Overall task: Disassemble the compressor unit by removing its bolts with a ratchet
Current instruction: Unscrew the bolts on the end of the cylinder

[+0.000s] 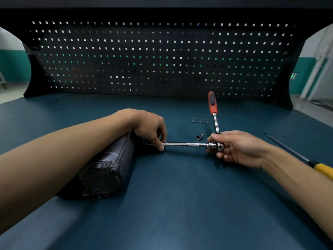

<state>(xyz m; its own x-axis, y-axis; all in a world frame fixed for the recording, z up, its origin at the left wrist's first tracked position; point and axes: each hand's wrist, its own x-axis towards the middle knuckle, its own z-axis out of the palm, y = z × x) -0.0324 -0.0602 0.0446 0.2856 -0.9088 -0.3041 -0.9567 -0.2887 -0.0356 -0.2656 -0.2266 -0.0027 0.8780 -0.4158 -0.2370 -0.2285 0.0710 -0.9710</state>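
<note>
Our left grip (pixel 151 128) is pinching the chrome extension bar (pixel 183 144) at the black cylindrical compressor unit (pixel 108 168), right grip (pixel 239 149) clasping the red-handled ratchet (pixel 215 121); we should be holding it square.

A dark blue-green bench top (pixel 180 204) fills the foreground. At its far edge stands a black pegboard (pixel 162 56), its rows of small square holes letting light through. A screwdriver (pixel 322 170) with a yellow handle lies on the mat at the right edge, its thin dark shaft pointing toward the back. A small loose socket (pixel 200 136) rests on the mat near the middle. Past the board on either side, a wall (pixel 12 64) shows white above and green below.
</note>
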